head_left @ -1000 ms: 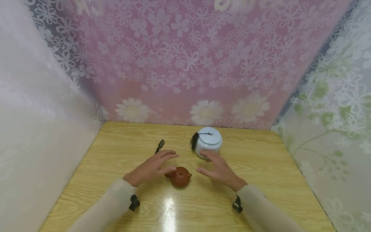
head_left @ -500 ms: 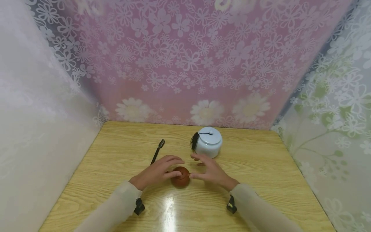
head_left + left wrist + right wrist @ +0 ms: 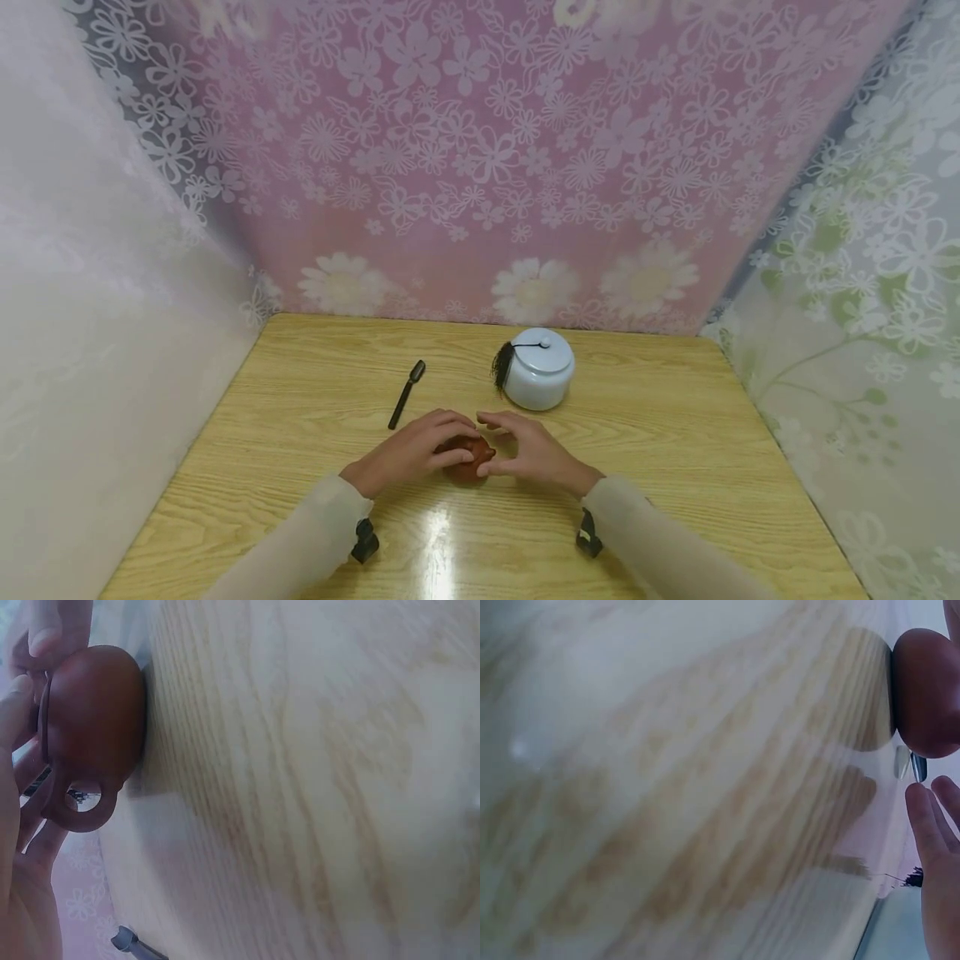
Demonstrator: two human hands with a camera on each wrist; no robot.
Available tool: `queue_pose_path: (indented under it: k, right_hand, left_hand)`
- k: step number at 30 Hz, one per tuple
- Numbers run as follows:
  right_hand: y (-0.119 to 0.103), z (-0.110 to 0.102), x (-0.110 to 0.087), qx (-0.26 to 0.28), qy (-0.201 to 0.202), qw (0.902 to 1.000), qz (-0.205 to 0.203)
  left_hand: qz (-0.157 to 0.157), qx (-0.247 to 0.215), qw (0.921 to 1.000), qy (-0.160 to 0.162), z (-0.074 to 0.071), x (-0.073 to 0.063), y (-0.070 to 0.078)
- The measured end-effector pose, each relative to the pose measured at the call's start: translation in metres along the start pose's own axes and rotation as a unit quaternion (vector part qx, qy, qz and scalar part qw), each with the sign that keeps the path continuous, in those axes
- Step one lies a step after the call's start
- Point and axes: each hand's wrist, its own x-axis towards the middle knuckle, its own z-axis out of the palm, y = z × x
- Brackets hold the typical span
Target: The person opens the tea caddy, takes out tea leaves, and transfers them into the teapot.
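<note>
A small brown clay teapot [image 3: 464,474] stands on the wooden table between both hands. My left hand [image 3: 416,448] reaches over it from the left, thumb and fingers close about the lid. Whether they grip the lid cannot be seen; its knob is mostly hidden. In the left wrist view the teapot [image 3: 97,709] is upright on the table, its loop handle toward the camera. My right hand [image 3: 534,450] curves around the spout side, thumb close to the pot and fingers spread apart. In the right wrist view, those fingers [image 3: 930,825] are apart from the pot's body.
A white lidded jar [image 3: 538,375] with a black tassel [image 3: 502,367] stands behind the right hand. A dark slim tool with a scoop-like end [image 3: 407,393] lies behind the left hand. Patterned cloth [image 3: 480,167] hangs at the table's back edge.
Both hands have moved inward and closer to the teapot, the left from over its left side, the right from near the jar. The dark tool has come fully into view.
</note>
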Motion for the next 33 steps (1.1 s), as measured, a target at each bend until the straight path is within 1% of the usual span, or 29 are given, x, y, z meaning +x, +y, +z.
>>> queue_pose_path:
  k: [3, 9, 16, 21, 33]
  right_hand:
    - [-0.001, 0.003, 0.000, -0.004, -0.002, 1.0000, 0.006]
    - [-0.001, 0.007, 0.001, -0.007, -0.009, 0.9999, -0.002]
    - [-0.002, 0.010, 0.001, -0.017, -0.007, 0.9998, -0.002]
    - [-0.003, 0.011, 0.001, -0.011, -0.003, 0.9999, -0.003]
    - [-0.002, 0.011, 0.001, -0.010, 0.000, 0.9999, -0.002]
  left_hand:
    - [-0.001, -0.001, 1.0000, 0.003, 0.002, -0.001, 0.000]
    - [-0.009, -0.003, 0.9999, 0.006, 0.003, -0.001, 0.002]
    - [-0.001, -0.003, 0.9998, 0.021, 0.005, -0.002, 0.001]
    - [0.005, -0.005, 0.9994, 0.033, 0.006, -0.002, 0.000]
    - [0.017, 0.010, 0.9991, 0.038, 0.005, -0.001, 0.000]
